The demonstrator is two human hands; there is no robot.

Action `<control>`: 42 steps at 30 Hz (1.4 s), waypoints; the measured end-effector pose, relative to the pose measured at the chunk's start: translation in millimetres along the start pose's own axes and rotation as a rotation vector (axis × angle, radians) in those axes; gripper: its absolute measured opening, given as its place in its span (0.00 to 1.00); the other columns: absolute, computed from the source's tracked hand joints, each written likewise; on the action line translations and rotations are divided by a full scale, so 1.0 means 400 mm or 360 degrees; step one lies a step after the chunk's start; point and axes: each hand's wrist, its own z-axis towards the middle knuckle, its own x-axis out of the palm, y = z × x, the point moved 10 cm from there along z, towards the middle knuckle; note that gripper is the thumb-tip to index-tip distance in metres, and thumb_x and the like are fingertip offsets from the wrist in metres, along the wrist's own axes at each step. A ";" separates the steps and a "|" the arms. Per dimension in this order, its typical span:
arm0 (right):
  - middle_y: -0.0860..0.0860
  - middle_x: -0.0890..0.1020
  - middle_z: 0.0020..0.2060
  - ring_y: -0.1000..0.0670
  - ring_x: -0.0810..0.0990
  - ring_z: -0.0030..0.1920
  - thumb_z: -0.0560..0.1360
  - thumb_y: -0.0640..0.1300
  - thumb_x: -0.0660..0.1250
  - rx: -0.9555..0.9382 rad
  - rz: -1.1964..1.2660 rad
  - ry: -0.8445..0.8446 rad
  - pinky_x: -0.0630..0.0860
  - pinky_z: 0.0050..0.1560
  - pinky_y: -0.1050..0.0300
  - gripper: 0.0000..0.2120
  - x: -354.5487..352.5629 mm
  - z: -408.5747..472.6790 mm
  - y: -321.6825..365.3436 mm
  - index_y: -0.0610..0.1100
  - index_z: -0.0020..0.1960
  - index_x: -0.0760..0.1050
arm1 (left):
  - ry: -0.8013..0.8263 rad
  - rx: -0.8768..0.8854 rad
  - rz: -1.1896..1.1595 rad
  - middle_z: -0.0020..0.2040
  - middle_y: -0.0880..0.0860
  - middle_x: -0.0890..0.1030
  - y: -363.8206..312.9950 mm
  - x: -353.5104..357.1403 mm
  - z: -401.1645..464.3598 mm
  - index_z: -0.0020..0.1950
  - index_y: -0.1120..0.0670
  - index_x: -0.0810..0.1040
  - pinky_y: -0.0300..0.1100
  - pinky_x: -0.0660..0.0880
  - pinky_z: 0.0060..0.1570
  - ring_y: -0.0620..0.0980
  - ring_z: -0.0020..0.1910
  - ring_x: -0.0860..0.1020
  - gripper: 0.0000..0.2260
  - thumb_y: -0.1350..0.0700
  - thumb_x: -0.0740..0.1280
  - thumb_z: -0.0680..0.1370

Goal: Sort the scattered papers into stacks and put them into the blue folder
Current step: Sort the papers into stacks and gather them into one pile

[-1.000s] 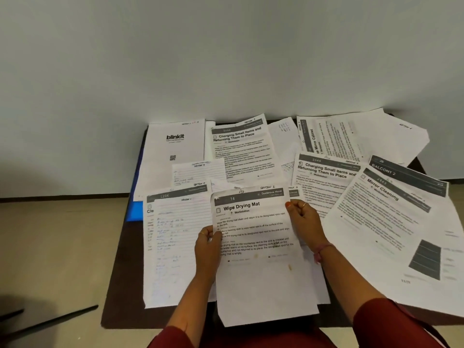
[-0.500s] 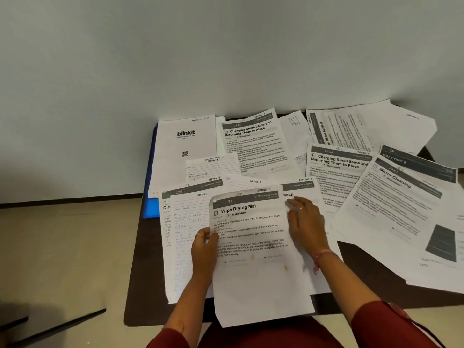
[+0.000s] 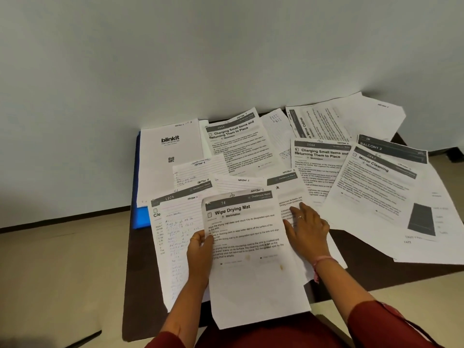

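My left hand [image 3: 200,249] pinches "Wipe Drying Mat" sheet [image 3: 251,259]; right hand [image 3: 305,229] flat, fingers spread on neighbouring paper [image 3: 288,197]. Papers scattered over bench [image 3: 140,285]; blue folder [image 3: 140,217] far left, buried. Sorting barely begun, I judge.

white papers [image 3: 253,280] with black print and dark grey header bars lie on a dark brown table [image 3: 140,285]. a bright blue folder [image 3: 140,217] shows beneath them. the sleeves [image 3: 386,325] are dark red, a wrist thread [image 3: 320,263] pink, the wall [image 3: 175,59] pale grey.
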 end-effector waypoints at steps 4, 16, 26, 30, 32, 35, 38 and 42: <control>0.48 0.66 0.72 0.46 0.63 0.71 0.79 0.57 0.57 0.0039 -0.0021 0.0028 0.58 0.66 0.45 0.23 -0.009 0.017 0.002 0.49 0.71 0.68 | 0.0006 0.0000 0.0007 0.47 0.56 0.83 -0.009 0.015 -0.003 0.50 0.54 0.76 0.48 0.80 0.43 0.56 0.46 0.82 0.04 0.60 0.62 0.79; 0.42 0.76 0.61 0.39 0.74 0.62 0.70 0.53 0.74 0.0534 0.0454 0.0314 0.72 0.60 0.48 0.33 -0.058 0.112 -0.101 0.40 0.68 0.67 | -0.0007 -0.0049 -0.0137 0.48 0.57 0.83 -0.033 0.064 -0.012 0.53 0.56 0.77 0.49 0.80 0.44 0.56 0.46 0.82 0.06 0.62 0.62 0.79; 0.43 0.83 0.42 0.44 0.79 0.44 0.80 0.44 0.62 0.0409 0.0968 -0.0020 0.70 0.41 0.56 0.10 -0.260 0.138 -0.216 0.39 0.50 0.79 | 0.0057 -0.0053 -0.0262 0.48 0.57 0.83 -0.090 0.226 -0.031 0.51 0.57 0.78 0.46 0.79 0.43 0.53 0.44 0.81 0.05 0.63 0.63 0.78; 0.47 0.84 0.46 0.46 0.82 0.48 0.80 0.44 0.62 0.0444 0.1336 -0.0025 0.77 0.53 0.50 0.09 -0.321 0.139 -0.304 0.43 0.54 0.80 | 0.0130 -0.0070 -0.0266 0.47 0.56 0.84 -0.107 0.317 -0.052 0.53 0.57 0.78 0.47 0.80 0.43 0.54 0.44 0.82 0.06 0.63 0.63 0.78; 0.48 0.85 0.47 0.47 0.83 0.48 0.80 0.44 0.62 0.0494 0.1515 0.0020 0.78 0.53 0.51 0.09 -0.331 0.139 -0.334 0.44 0.54 0.80 | 0.0151 -0.0069 -0.0262 0.47 0.55 0.84 -0.114 0.357 -0.061 0.52 0.57 0.78 0.46 0.80 0.41 0.53 0.43 0.82 0.06 0.63 0.63 0.78; 0.48 0.84 0.47 0.49 0.82 0.46 0.81 0.43 0.61 0.0631 0.1764 0.0099 0.78 0.49 0.53 0.09 -0.316 0.133 -0.367 0.44 0.52 0.80 | 0.0166 -0.0065 -0.0290 0.46 0.55 0.83 -0.126 0.415 -0.078 0.49 0.56 0.78 0.42 0.77 0.38 0.49 0.41 0.81 0.05 0.63 0.63 0.78; 0.46 0.84 0.47 0.46 0.82 0.46 0.81 0.42 0.60 0.0693 0.1820 0.0206 0.79 0.51 0.51 0.09 -0.274 0.127 -0.381 0.45 0.51 0.79 | 0.0153 -0.0066 -0.0333 0.44 0.53 0.83 -0.131 0.456 -0.091 0.50 0.56 0.79 0.41 0.77 0.38 0.48 0.40 0.81 0.05 0.62 0.63 0.79; 0.45 0.84 0.49 0.46 0.82 0.47 0.81 0.41 0.60 0.0698 0.1835 0.0380 0.78 0.51 0.50 0.09 -0.223 0.125 -0.374 0.44 0.53 0.79 | 0.0106 -0.0092 -0.0354 0.42 0.51 0.84 -0.129 0.488 -0.096 0.48 0.55 0.79 0.39 0.77 0.37 0.46 0.38 0.81 0.05 0.60 0.63 0.79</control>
